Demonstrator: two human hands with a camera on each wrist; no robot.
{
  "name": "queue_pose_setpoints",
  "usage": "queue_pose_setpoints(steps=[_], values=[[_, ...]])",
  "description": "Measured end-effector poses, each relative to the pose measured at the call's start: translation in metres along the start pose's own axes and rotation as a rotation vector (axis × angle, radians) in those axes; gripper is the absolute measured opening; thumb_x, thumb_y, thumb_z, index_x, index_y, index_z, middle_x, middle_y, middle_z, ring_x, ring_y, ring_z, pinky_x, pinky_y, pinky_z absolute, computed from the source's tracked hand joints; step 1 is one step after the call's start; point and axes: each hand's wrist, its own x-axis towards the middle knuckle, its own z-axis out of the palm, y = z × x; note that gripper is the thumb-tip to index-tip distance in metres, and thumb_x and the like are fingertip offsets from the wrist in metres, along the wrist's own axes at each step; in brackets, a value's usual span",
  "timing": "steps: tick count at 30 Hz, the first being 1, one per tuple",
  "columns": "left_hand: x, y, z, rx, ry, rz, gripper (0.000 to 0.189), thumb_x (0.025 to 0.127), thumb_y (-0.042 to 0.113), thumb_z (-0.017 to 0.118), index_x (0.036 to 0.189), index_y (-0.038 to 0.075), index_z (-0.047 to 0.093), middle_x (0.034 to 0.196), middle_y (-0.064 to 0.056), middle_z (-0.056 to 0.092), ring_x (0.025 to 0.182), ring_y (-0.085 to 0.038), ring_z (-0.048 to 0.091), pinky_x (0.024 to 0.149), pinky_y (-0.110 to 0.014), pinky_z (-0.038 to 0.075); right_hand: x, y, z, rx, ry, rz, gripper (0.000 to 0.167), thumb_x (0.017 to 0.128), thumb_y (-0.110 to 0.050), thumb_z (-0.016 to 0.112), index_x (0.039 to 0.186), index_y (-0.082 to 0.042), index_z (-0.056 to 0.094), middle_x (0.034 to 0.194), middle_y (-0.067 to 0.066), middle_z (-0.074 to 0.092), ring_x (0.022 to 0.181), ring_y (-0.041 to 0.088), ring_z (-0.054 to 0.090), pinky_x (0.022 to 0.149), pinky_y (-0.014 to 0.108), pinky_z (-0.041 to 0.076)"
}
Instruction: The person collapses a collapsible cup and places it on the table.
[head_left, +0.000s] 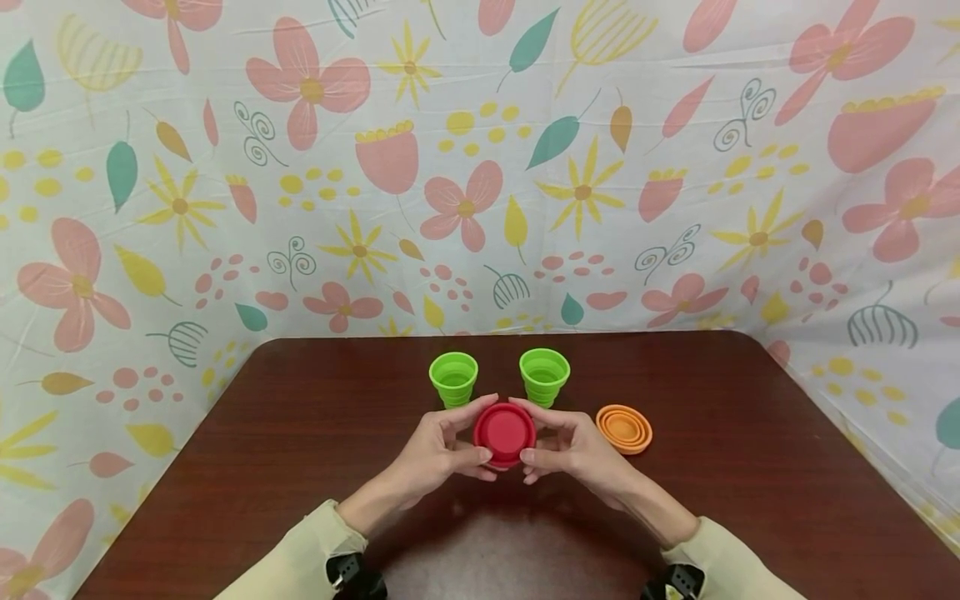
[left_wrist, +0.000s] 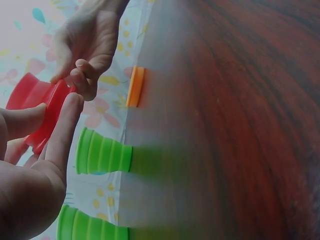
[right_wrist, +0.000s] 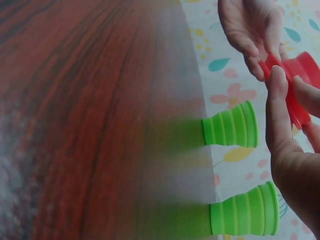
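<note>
Both hands hold a red collapsible cup above the table, its round flat end facing the head camera. My left hand pinches its left side between thumb and fingers. On the opposite side my right hand grips it the same way. Seen from the side in the left wrist view, the red cup is partly folded, with a wide rim flange and a short raised section. Just beyond the hands stand two green collapsible cups, a left one and a right one, both extended and upright.
An orange collapsible cup, folded flat, lies on the table to the right of my right hand. The dark brown wooden table ends at a flower-printed cloth behind and along the sides.
</note>
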Motion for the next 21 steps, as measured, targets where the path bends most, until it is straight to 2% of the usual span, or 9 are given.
queue_pose_setpoints(steps=[4, 14, 21], values=[[-0.0006, 0.001, -0.0009, -0.004, -0.004, -0.007, 0.074, 0.094, -0.014, 0.068, 0.161, 0.007, 0.044, 0.15, -0.019, 0.056, 0.097, -0.04, 0.076, 0.081, -0.052, 0.064, -0.0002, 0.0003, 0.0008, 0.012, -0.006, 0.004, 0.067, 0.097, 0.004, 0.069, 0.159, -0.002, 0.045, 0.116, 0.025, 0.066, 0.079, 0.024, 0.073, 0.078, 0.043, 0.066], [0.0015, 0.0031, -0.0011, 0.012, -0.01, 0.013, 0.069, 0.095, -0.012, 0.068, 0.159, 0.002, 0.044, 0.146, -0.021, 0.058, 0.1, -0.038, 0.076, 0.08, -0.053, 0.064, -0.0002, -0.0024, -0.0014, 0.036, -0.015, 0.019, 0.064, 0.1, 0.002, 0.067, 0.16, -0.004, 0.044, 0.112, 0.023, 0.063, 0.082, 0.025, 0.073, 0.079, 0.045, 0.066], [-0.0007, 0.0012, -0.0017, 0.045, 0.032, -0.004, 0.067, 0.094, -0.01, 0.071, 0.156, 0.006, 0.052, 0.142, -0.018, 0.056, 0.1, -0.036, 0.074, 0.079, -0.053, 0.064, -0.0011, -0.0066, -0.002, 0.094, 0.016, 0.115, 0.06, 0.108, -0.012, 0.06, 0.163, -0.003, 0.036, 0.094, 0.024, 0.068, 0.081, 0.023, 0.072, 0.079, 0.047, 0.065]])
